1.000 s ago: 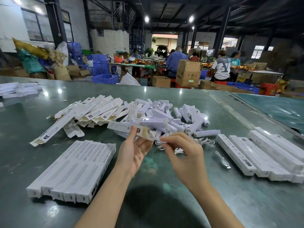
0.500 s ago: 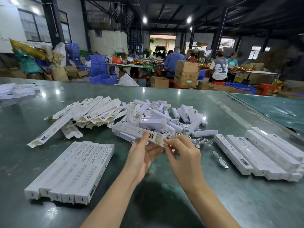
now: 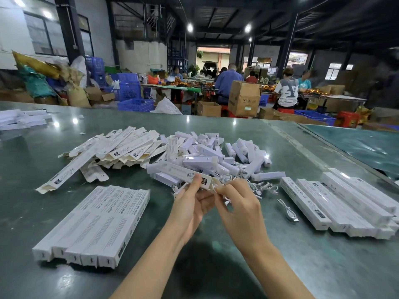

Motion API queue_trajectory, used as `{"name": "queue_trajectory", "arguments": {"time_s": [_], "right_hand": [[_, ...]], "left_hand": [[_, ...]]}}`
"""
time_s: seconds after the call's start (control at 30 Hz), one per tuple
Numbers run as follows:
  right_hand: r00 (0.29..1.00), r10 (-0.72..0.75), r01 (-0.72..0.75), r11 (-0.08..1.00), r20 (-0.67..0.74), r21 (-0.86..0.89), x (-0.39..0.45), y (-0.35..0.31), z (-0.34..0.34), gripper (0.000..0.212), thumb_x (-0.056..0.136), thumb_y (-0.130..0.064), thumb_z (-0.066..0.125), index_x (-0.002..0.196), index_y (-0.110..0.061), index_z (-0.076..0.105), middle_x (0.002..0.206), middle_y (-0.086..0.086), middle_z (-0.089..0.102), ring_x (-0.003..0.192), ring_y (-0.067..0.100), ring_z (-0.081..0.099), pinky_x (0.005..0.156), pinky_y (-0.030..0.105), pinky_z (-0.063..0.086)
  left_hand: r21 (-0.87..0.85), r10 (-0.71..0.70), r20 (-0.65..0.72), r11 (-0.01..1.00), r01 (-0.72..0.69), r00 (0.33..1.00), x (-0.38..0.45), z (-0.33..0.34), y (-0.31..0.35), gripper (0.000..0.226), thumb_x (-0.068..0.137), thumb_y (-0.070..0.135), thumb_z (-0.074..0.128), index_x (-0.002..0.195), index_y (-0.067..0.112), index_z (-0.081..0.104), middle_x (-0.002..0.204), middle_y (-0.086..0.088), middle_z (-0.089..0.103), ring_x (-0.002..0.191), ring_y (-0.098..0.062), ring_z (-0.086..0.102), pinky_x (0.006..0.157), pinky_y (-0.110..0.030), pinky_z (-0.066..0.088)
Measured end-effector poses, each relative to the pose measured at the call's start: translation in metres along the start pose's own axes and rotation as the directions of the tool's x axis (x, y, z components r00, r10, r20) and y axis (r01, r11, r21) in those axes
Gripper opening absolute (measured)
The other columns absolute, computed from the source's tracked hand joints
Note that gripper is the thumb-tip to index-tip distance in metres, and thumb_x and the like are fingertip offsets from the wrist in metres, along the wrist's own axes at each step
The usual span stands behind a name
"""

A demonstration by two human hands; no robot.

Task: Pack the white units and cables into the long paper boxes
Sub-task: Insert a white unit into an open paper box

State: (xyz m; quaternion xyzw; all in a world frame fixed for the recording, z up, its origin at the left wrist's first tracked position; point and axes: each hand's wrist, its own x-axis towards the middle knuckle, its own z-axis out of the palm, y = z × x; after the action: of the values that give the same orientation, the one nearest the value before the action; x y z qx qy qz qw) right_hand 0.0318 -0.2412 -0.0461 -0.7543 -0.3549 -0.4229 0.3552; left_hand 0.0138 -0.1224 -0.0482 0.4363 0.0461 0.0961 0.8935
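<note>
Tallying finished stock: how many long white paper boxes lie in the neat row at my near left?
5 long white paper boxes, side by side. Near ends, left to right: first, second, third, fourth, fifth. A lower layer may be hidden.

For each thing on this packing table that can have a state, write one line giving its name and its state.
left hand: grips the long box near its end
right hand: pinches a cable at the box's open end
long box: held, end open
flat boxes: unfolded, piled
white units: loose, heaped
near boxes: closed, side by side
right boxes: closed, stacked
loose cable: coiled, on table
</note>
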Motion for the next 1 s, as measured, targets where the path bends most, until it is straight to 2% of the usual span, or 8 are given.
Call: {"name": "queue_trajectory", "arguments": {"time_s": [0.17,0.27,0.4,0.5,0.67,0.77,0.87,1.0], "right_hand": [[0.998,0.059,-0.057,0.996,-0.019,0.061,-0.0003,-0.0005,0.0003,0.012,0.072,0.008,0.076,0.073,-0.001,0.068,0.073,0.008,0.06,0.067,0.025,0.058,0.065,0.025,0.044],[0.99,0.14,-0.133,0.976,-0.032,0.171,0.0009,-0.0018,-0.0002,0.011,0.072,0.006,0.077,0.074,-0.003,0.072,0.072,0.006,0.061,0.065,0.013,0.055,0.061,0.02,0.045],[0.973,0.227,-0.203,0.931,-0.047,0.305,0.0046,-0.0021,-0.0005,0.012,0.073,0.005,0.079,0.074,-0.005,0.074,0.07,0.004,0.065,0.061,0.011,0.058,0.058,0.023,0.048],[0.987,0.153,-0.141,0.967,-0.04,0.213,0.003,-0.0031,-0.0015,0.011,0.074,0.007,0.076,0.074,-0.003,0.071,0.072,0.006,0.062,0.063,0.013,0.055,0.059,0.022,0.046],[0.998,-0.055,0.055,0.998,-0.027,-0.008,0.003,-0.0021,-0.0043,0.011,0.079,0.0,0.069,0.068,0.001,0.066,0.069,0.009,0.056,0.062,0.028,0.054,0.06,0.03,0.042],[0.997,-0.069,0.068,0.996,-0.024,-0.05,0.0025,-0.0018,-0.0057,0.013,0.08,-0.002,0.068,0.068,0.001,0.067,0.067,0.009,0.056,0.061,0.027,0.054,0.054,0.035,0.045],[0.996,-0.078,0.076,0.994,-0.035,-0.075,0.0026,0.0005,-0.0078,0.012,0.079,-0.005,0.069,0.068,-0.003,0.07,0.068,0.006,0.057,0.061,0.025,0.055,0.052,0.033,0.045],[0.999,-0.03,0.027,0.996,-0.038,-0.082,0.0025,0.0035,-0.0079,0.006,0.077,-0.012,0.072,0.071,-0.011,0.074,0.071,0.002,0.058,0.065,0.021,0.056,0.05,0.029,0.044]], "left_hand": [[0.005,-0.016,0.029,1.0,0.016,0.999,0.0007,-0.0026,0.0008,0.049,0.085,0.038,0.054,0.113,0.0,0.063,0.096,-0.022,0.07,0.076,-0.024,0.069,0.074,-0.032,0.056],[0.021,-0.03,0.041,0.999,0.029,0.999,0.0002,-0.0037,0.0031,0.051,0.085,0.04,0.054,0.113,-0.002,0.063,0.094,-0.022,0.07,0.078,-0.025,0.068,0.078,-0.033,0.055],[0.048,-0.057,0.023,0.997,0.056,0.998,-0.001,-0.0037,0.0081,0.059,0.084,0.041,0.053,0.12,-0.005,0.061,0.116,-0.032,0.062,0.093,-0.032,0.06,0.099,-0.042,0.045],[0.071,-0.065,0.037,0.996,0.062,0.997,-0.0012,-0.0032,0.0089,0.069,0.084,0.043,0.052,0.131,-0.008,0.053,0.114,-0.029,0.063,0.091,-0.029,0.062,0.091,-0.038,0.048],[0.106,-0.068,0.1,0.993,0.057,0.993,-0.0022,-0.0033,0.0048,0.069,0.087,0.045,0.053,0.135,-0.005,0.05,0.105,-0.02,0.068,0.086,-0.023,0.065,0.081,-0.032,0.051],[0.13,-0.08,0.124,0.989,0.064,0.989,-0.003,-0.0031,0.0031,0.063,0.088,0.046,0.053,0.131,0.0,0.056,0.101,-0.017,0.07,0.083,-0.02,0.066,0.077,-0.029,0.053],[0.138,-0.083,0.137,0.988,0.064,0.987,-0.0041,-0.0022,0.0029,0.052,0.089,0.045,0.052,0.122,0.006,0.061,0.103,-0.016,0.071,0.084,-0.021,0.067,0.079,-0.031,0.052],[0.134,-0.096,0.117,0.988,0.08,0.988,-0.0049,-0.0016,0.002,0.062,0.089,0.044,0.052,0.131,-0.001,0.055,0.111,-0.021,0.068,0.088,-0.024,0.067,0.083,-0.033,0.05]]}}
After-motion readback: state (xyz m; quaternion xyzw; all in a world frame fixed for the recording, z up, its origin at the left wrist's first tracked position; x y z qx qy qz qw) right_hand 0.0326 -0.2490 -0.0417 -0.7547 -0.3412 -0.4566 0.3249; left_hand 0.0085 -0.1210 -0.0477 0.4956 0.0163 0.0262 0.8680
